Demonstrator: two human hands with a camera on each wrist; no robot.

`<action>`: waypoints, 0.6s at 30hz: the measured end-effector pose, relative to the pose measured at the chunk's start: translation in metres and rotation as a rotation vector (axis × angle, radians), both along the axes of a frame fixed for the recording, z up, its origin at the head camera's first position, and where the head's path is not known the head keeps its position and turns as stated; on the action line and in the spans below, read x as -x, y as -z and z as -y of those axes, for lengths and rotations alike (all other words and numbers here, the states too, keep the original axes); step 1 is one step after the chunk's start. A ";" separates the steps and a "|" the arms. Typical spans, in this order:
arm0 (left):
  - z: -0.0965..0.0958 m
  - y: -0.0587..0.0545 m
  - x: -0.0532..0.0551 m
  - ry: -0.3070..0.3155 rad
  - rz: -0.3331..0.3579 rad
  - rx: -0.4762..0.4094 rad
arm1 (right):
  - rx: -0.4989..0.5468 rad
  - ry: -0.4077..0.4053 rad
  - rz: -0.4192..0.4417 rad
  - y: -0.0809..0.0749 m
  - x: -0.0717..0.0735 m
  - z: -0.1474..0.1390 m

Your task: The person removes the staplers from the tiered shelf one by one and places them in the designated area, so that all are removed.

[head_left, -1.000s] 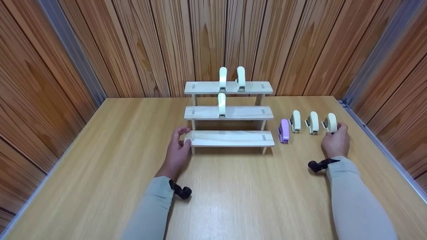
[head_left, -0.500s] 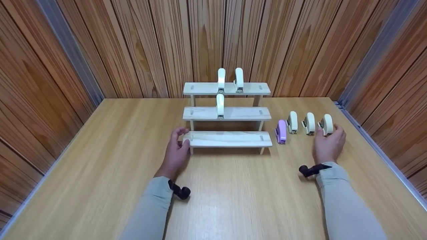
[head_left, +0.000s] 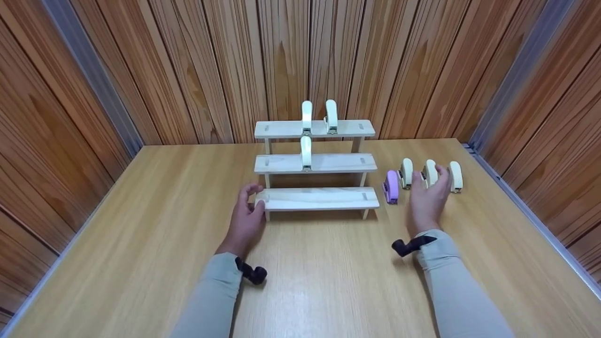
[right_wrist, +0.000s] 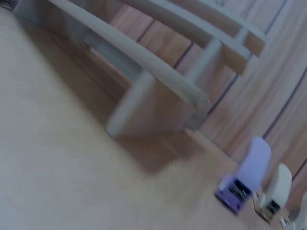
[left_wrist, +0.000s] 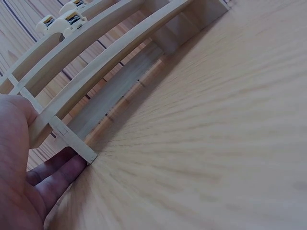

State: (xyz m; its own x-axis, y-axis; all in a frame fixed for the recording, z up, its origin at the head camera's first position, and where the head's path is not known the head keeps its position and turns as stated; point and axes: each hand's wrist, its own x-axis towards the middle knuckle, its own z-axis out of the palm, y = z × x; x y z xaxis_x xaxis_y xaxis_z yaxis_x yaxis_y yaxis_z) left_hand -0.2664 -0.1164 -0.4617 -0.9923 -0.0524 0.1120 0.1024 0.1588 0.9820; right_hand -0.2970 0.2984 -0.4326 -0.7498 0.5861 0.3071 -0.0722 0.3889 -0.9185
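Note:
My left hand grips the left end of a three-tier wooden display stand. In the left wrist view its thumb lies over the lowest shelf's end, with fingers against the leg. My right hand is in front of a white stapler, thumb and fingers spread to either side; I cannot tell if they touch it. To its right stands a white stapler; to its left are another white stapler and a purple stapler. The right wrist view does not show the hand.
Two white staplers, left and right, stand on the top shelf. One more white stapler is on the middle shelf. Wood-panelled walls enclose the table behind and at the sides.
My right hand has moved left from the rightmost white stapler to the white one beside it, leaving the rightmost standing on the table. The left hand stays on the stand.

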 end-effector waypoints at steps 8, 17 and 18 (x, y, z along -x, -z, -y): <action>0.001 0.002 0.001 -0.011 -0.017 0.020 | 0.024 -0.068 -0.104 -0.015 -0.002 0.047; 0.000 0.001 0.001 -0.004 0.038 -0.006 | 0.026 -0.160 -0.192 -0.028 -0.004 0.092; 0.000 0.001 0.001 -0.004 0.040 -0.009 | 0.023 -0.169 -0.201 -0.028 -0.004 0.097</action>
